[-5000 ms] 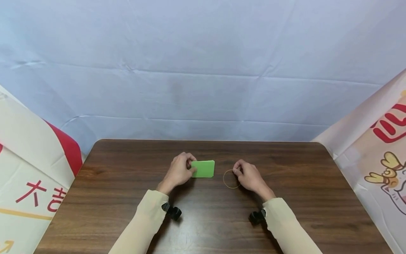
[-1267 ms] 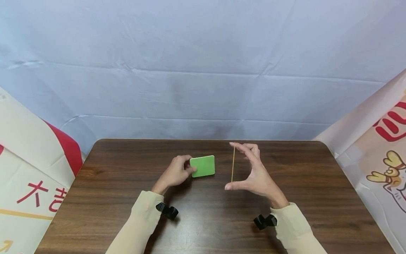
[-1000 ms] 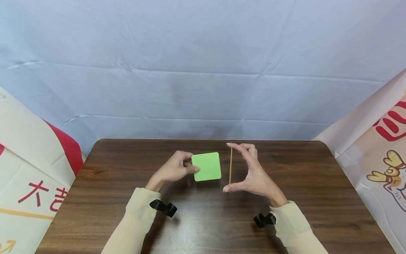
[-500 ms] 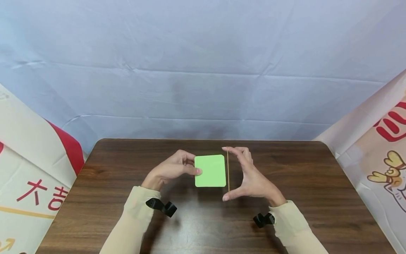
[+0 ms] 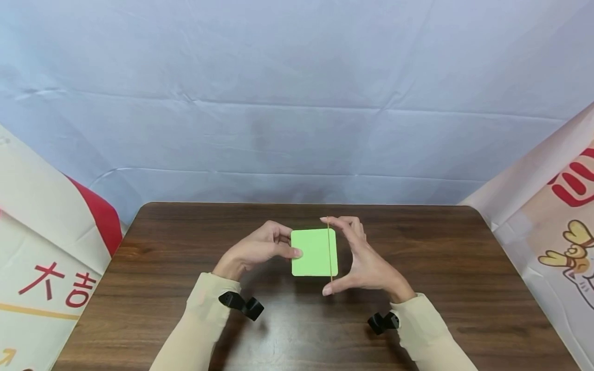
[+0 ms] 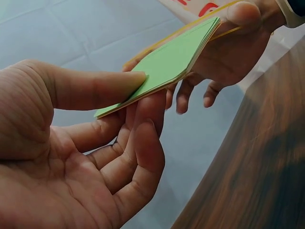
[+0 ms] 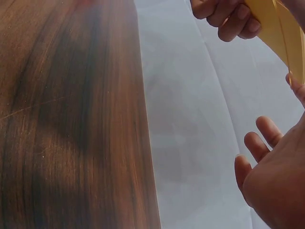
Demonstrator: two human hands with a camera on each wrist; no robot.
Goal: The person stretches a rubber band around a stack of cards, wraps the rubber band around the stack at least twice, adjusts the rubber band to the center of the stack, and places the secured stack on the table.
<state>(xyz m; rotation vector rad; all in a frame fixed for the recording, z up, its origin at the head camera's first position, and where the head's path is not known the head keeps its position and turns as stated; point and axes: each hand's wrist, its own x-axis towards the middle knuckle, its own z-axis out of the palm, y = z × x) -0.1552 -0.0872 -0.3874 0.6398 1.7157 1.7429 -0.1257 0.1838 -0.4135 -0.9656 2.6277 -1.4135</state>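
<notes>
Card stack [image 5: 314,252] above table [image 5: 441,257]; band [image 5: 330,250] apparently around right end.

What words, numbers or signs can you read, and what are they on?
"大吉", red, on the left cloth.
An orange arrow, on the same cloth.
Red writing on the right cloth: cut off, can't read it.
Red marks atop the left wrist view: also cut off.
Green stack: no writing shows.

From the head view I lose part of the left grip [image 5: 260,248] behind the green stack [image 5: 314,255]; the right wrist view's edge crops that stack and the right grip [image 7: 282,169].
</notes>
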